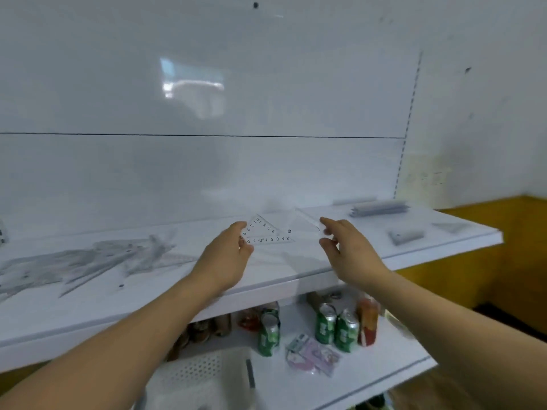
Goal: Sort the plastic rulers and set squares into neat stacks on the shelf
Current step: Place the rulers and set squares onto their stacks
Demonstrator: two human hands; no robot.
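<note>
So, head view, left hand (228, 255): fingertips pinch one corner of the set square (268, 233), likely so it can be turned and matched to a stack
Set square: clear triangle with printed numbers, between the two hands over the middle of the shelf (296, 269); whether it is lifted or lies flat I cannot tell
Right hand (346, 247): forefinger and thumb spread apart beside a second clear piece (306, 221); too faint to tell whether it grips or only steadies it
Loose pile (88, 261): mixed rulers and set squares at the left, probably the supply yet to be sorted
Sorted side: long stack (379, 208) at the back right, smaller stack (405, 236) nearer the front, lone triangle (450, 226) beside it; kept apart by shape, I judge
Lower shelf (384, 371): green cans (325, 327), no part of the sorting
</note>
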